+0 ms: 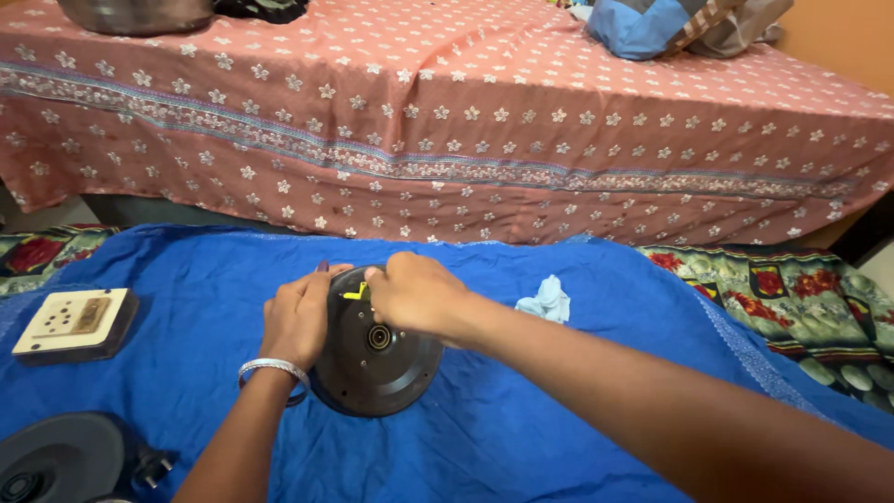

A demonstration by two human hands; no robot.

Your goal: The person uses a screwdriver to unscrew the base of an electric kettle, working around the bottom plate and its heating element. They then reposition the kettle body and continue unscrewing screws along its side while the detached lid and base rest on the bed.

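Hands [298, 321] on round black plastic disc [372, 349] over crumpled blue cloth [521, 410]

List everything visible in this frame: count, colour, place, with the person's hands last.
Round black appliance base with yellow part: one, centre, tilted on blue cloth.
Blue cloth: one, spread underneath.
Cream switch board: one, left.
Dark grey round disc: one, lower left.
Black plug: one, beside disc.
Crumpled pale blue rag: one, right of centre.
Pink flowered sheet: one, on bed behind.
Metal pot: one, top left.
Left hand: grips base's left edge, silver bangle.
Right hand: on base's top.
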